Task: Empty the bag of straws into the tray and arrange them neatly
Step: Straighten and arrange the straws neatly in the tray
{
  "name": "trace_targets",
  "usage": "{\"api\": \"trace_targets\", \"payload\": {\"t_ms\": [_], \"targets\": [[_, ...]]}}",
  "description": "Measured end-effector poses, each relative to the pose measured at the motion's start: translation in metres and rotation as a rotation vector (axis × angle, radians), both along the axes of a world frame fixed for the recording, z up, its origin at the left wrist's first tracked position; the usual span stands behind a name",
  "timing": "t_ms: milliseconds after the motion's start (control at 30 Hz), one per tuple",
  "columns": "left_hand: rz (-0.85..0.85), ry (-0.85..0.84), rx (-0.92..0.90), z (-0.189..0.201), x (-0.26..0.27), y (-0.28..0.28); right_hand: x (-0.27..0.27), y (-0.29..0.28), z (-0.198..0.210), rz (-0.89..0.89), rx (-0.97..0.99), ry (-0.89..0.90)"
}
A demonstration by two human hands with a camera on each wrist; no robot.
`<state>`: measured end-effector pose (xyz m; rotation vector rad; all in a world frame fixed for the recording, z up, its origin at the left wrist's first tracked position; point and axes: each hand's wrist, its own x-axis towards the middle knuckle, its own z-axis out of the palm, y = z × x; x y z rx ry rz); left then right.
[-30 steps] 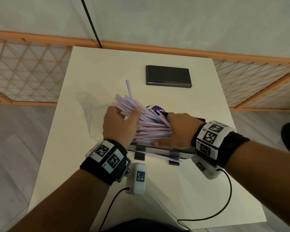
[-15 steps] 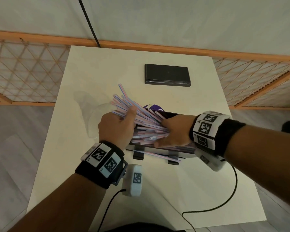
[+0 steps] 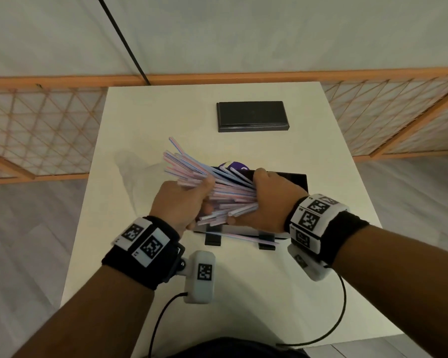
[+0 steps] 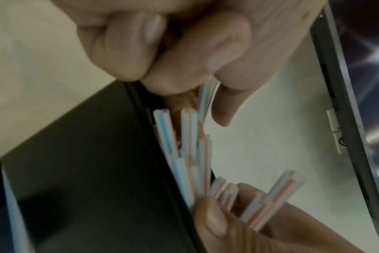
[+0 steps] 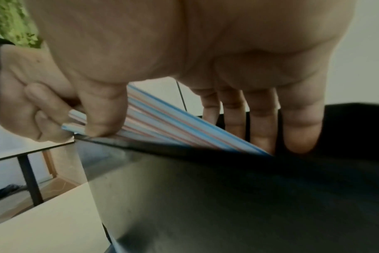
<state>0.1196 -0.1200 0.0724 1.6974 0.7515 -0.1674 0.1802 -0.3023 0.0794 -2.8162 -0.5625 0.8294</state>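
Head view: straws [image 3: 217,192] held as a fanned bundle between both hands, over the black tray [image 3: 295,178].

Bundle's long axis runs diagonally, near ends low at the tray's front edge, far ends splayed up and away to the left, out past the tray. Left hand [image 3: 183,202] curls round the bundle's left side; right hand [image 3: 267,200] cups its right side, thumb pinching the near ends, fingers straight behind. Tray's long axis lies left to right on the desk [image 3: 140,120], so the bundle probably needs turning to match it. One straw [image 3: 246,237] lies across the tray's front edge.
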Motion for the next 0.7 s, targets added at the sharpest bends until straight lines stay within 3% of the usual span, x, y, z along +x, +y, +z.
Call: {"api": "trace_targets", "payload": {"t_ms": [133, 200, 433, 533, 700], "targets": [[0.018, -0.038, 0.295, 0.003, -0.002, 0.011, -0.001, -0.004, 0.003, 0.028, 0.019, 0.008], [0.090, -0.040, 0.352, 0.003, -0.004, 0.015, -0.001, -0.012, 0.010, 0.040, 0.024, -0.013], [0.227, -0.191, 0.447, -0.007, -0.005, 0.010, -0.025, -0.040, -0.004, -0.011, 0.101, -0.089], [0.302, -0.256, 0.402, -0.007, -0.001, 0.013, -0.023, -0.030, -0.011, 0.030, 0.059, -0.125], [0.235, -0.130, 0.352, -0.009, 0.009, 0.021, -0.012, -0.011, -0.018, 0.058, 0.014, -0.020]]}}
